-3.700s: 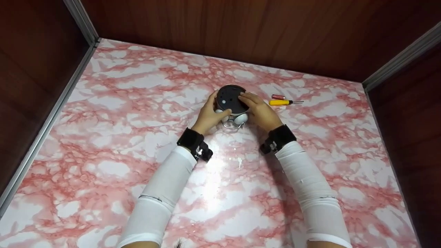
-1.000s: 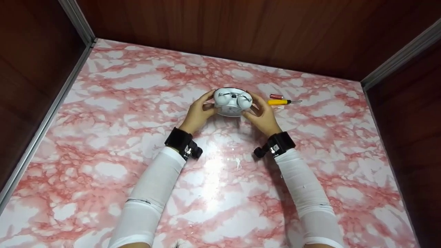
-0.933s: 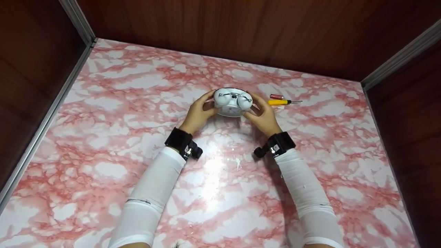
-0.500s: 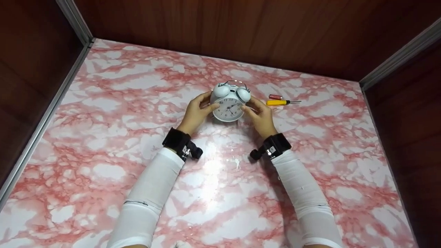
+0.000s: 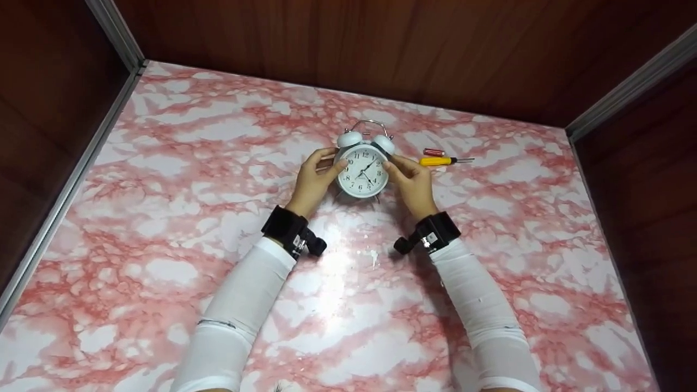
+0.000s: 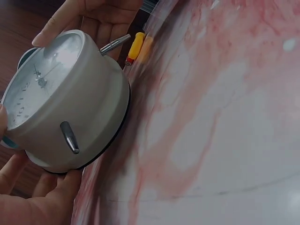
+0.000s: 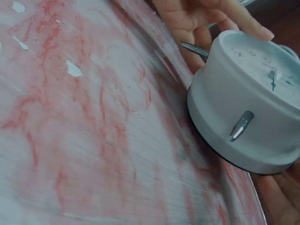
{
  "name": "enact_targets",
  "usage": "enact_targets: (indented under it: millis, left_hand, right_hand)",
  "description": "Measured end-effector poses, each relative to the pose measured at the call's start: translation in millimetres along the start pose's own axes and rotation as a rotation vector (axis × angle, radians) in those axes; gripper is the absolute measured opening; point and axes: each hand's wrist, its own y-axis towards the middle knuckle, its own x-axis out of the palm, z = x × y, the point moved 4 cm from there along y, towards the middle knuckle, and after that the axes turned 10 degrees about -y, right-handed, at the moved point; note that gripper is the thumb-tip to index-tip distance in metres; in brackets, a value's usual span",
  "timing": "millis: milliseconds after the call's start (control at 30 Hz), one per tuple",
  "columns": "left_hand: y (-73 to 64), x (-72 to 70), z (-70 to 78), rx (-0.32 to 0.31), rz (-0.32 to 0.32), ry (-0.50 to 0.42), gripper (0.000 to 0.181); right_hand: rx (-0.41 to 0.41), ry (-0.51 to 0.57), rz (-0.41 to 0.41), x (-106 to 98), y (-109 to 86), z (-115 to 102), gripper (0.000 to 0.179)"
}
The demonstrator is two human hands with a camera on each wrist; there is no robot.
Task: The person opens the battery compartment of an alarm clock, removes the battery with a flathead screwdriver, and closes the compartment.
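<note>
Between both hands is a white twin-bell alarm clock (image 5: 361,175), its numbered dial turned up toward the head camera and its bells and wire handle at the far side. My left hand (image 5: 312,182) grips the clock's left side, thumb on the front rim and fingers behind. On the opposite side my right hand (image 5: 413,182) grips it the same way. Two metal legs show on the underside of the clock (image 6: 89,98) in the left wrist view. Likewise, the right wrist view shows the clock (image 7: 234,98) with both legs. Its black back is mostly hidden.
Right of the clock lie a yellow-handled screwdriver (image 5: 437,161) and a small red battery-like cylinder (image 5: 434,152). They rest on a red-and-white marbled tabletop (image 5: 179,228). A dark wood panel (image 5: 354,49) stands at the back, with further panels on both sides.
Earlier the clock's black back faced up. Both hands have since turned it over, and its dial has tilted up into full view, bells and handle now at the far side.
</note>
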Motion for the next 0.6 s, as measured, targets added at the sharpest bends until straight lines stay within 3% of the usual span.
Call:
enact_targets:
  millis: [400,600]
  left_hand:
    - [-3.8,0.8,-2.0,-0.072,-0.018,0.069,0.047]
    - [-3.7,3.2,-0.6,-0.067,-0.021,0.129,0.045]
  right_hand:
    - [0.118,0.010,-0.001,-1.8,-3.0,6.2,0.034]
    - [0.137,-0.049,0.005,-0.9,-3.2,5.1,0.032]
